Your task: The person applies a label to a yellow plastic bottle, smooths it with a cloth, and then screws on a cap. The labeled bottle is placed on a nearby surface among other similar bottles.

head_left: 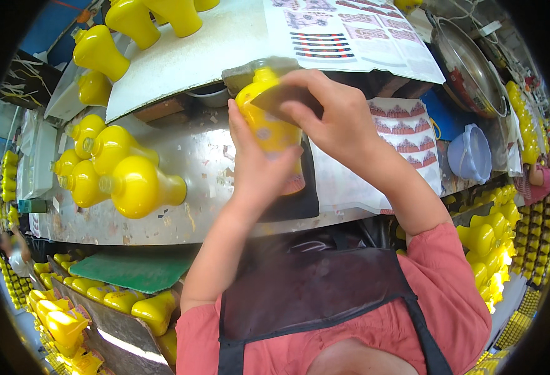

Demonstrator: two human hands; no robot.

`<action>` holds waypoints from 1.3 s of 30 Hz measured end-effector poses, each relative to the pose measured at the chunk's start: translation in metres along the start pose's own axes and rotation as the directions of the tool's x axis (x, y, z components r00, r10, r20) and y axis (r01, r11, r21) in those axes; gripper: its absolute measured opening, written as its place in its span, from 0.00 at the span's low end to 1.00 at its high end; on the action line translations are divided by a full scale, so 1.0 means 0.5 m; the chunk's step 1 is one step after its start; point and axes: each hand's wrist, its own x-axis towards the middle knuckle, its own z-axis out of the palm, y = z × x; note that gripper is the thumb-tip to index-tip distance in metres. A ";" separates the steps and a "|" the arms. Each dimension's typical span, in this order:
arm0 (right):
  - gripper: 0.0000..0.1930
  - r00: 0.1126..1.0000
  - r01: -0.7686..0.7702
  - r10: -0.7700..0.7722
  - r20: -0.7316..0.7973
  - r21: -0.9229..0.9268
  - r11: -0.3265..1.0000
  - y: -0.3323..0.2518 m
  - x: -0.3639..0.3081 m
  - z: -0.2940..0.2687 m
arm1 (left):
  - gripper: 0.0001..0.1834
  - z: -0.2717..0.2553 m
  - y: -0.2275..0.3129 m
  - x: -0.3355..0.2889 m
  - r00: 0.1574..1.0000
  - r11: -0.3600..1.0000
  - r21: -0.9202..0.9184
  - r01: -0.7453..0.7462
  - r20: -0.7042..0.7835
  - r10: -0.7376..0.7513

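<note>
two hands (255, 170) at yellow bottle (276, 134)

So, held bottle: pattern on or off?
On: the yellow bottle in the left hand shows purplish marks on its body, pinkish pattern near its base.

From here I see a glossy yellow bottle (263, 130), neck pointing away, side patterned. A dark, blurred flat piece (285, 100) overlaps its shoulder.
</note>
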 end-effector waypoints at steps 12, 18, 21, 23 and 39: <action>0.13 0.990 -0.080 0.087 0.110 -0.073 0.994 0.010 0.084 -0.001 | 0.60 0.007 0.033 -0.015 0.987 0.872 0.474 -0.122 -0.035 0.157; 0.09 0.954 -0.201 0.153 0.256 0.172 0.964 0.026 0.117 -0.007 | 0.56 0.005 0.035 -0.018 0.992 0.866 0.488 -0.105 -0.016 0.129; 0.10 0.972 -0.034 0.055 0.230 -0.094 0.995 0.029 0.126 0.004 | 0.54 0.007 0.035 -0.017 0.995 0.876 0.475 -0.086 -0.002 0.099; 0.11 0.961 -0.078 0.105 0.254 -0.114 0.990 0.032 0.135 0.009 | 0.55 0.008 0.034 -0.017 0.995 0.878 0.472 -0.087 -0.005 0.101; 0.09 0.926 -0.310 0.347 -0.147 0.230 0.923 0.024 -0.090 0.000 | 0.32 -0.009 -0.035 0.069 0.995 0.929 -0.365 -0.059 -0.099 0.024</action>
